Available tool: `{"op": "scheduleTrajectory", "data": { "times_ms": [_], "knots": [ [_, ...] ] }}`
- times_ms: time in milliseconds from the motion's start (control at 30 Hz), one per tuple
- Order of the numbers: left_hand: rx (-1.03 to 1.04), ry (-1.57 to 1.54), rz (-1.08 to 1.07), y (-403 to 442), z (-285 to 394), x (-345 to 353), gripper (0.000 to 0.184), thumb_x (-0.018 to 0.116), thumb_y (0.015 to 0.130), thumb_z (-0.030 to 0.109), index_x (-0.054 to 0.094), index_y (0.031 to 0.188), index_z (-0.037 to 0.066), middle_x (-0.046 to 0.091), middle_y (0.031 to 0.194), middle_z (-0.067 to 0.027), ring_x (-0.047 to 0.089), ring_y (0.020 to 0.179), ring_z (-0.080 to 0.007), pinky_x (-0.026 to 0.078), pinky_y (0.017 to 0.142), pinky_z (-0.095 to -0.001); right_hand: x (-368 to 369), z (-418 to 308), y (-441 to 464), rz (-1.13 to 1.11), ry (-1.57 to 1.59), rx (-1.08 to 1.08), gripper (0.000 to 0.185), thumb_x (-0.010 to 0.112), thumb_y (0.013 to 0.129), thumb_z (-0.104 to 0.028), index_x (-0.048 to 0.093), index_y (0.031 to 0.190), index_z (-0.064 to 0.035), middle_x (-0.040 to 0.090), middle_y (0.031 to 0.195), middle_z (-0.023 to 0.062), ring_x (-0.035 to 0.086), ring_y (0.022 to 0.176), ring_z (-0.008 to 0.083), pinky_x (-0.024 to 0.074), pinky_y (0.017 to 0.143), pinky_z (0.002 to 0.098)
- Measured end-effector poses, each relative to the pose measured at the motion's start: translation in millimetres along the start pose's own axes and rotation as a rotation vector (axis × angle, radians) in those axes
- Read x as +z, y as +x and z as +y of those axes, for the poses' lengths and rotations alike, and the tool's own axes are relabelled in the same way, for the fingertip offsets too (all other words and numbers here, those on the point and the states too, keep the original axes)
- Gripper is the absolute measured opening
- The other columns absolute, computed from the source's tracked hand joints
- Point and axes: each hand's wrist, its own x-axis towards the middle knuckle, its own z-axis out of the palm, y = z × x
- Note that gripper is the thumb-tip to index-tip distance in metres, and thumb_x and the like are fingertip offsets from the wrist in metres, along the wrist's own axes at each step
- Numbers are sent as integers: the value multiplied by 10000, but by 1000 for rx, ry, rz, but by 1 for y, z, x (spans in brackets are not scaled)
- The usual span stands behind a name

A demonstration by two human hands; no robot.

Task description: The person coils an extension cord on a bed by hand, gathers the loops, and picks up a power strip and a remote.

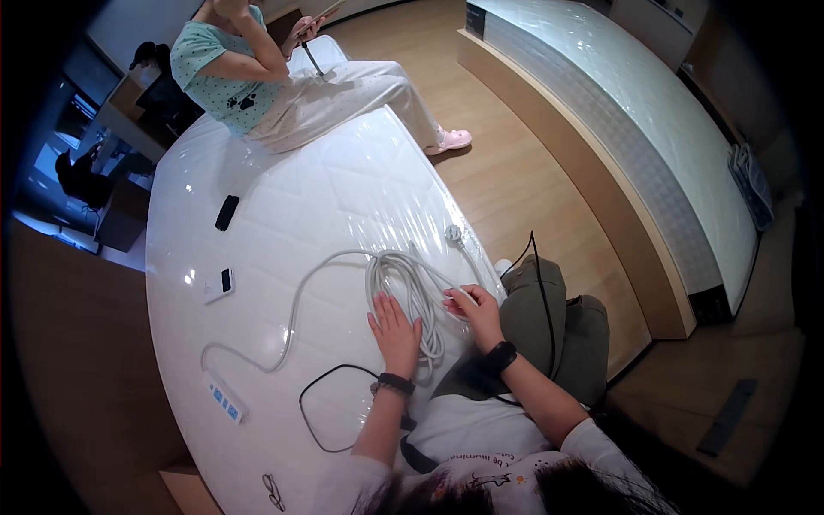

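A coiled white cable (403,283) lies on the plastic-covered mattress (343,206). My left hand (396,333) rests flat on the coil's left side, fingers spread. On the coil's right, my right hand (475,311) has its fingers bent round a strand of the cable, thumb and fingertips together. From the coil one end runs left to a white power strip (227,402) with blue-marked sockets. The plug (453,233) at the other end lies near the mattress edge, above my right hand.
Another person (249,77) sits on the mattress at the top, holding a phone. A black case (227,213), a white device (220,286), glasses (273,492) and a thin black cable (302,403) lie on the mattress. A second wrapped mattress (618,94) stands right.
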Motion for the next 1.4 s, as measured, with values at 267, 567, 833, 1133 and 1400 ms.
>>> {"op": "scheduleTrajectory", "data": {
  "times_ms": [267,567,833,1133,1400],
  "knots": [
    [50,-1,-20,1,-2,-2,573,523,829,243,325,1291,-31,280,1375,-177,199,1311,-289,144,1034,-497,26,-30,-32,-598,-618,-307,363,493,881,-169,423,1203,-15,518,1131,144,555,934,223,425,837,314],
    [-384,-1379,163,2,-29,-15,380,330,931,244,446,1143,-49,544,1078,-143,508,1034,-205,370,926,-300,34,-2,-38,-716,-1374,-756,519,526,832,-332,382,1284,-124,490,1027,189,510,882,300,395,798,372],
    [-397,-1113,253,9,-28,-25,442,364,926,238,322,1247,-63,346,1269,-199,368,1162,-283,293,985,-362,38,14,-48,-575,-1598,-770,515,557,796,-352,428,1267,-187,515,905,159,489,839,247,372,709,353],
    [-141,-239,116,19,-26,1,745,558,824,233,126,1303,-139,62,1371,-332,126,1282,-438,195,1043,-432,26,6,-17,-488,-939,-580,331,580,776,-219,546,1060,-53,536,936,156,493,920,315,396,768,420],
    [-30,-60,100,19,-17,-12,675,529,828,238,202,1284,-137,65,1371,-333,96,1283,-451,186,1030,-481,-43,-11,50,77,-1328,-215,469,624,719,-157,455,1112,35,486,1056,234,488,992,370,419,830,404]
  ]
}}
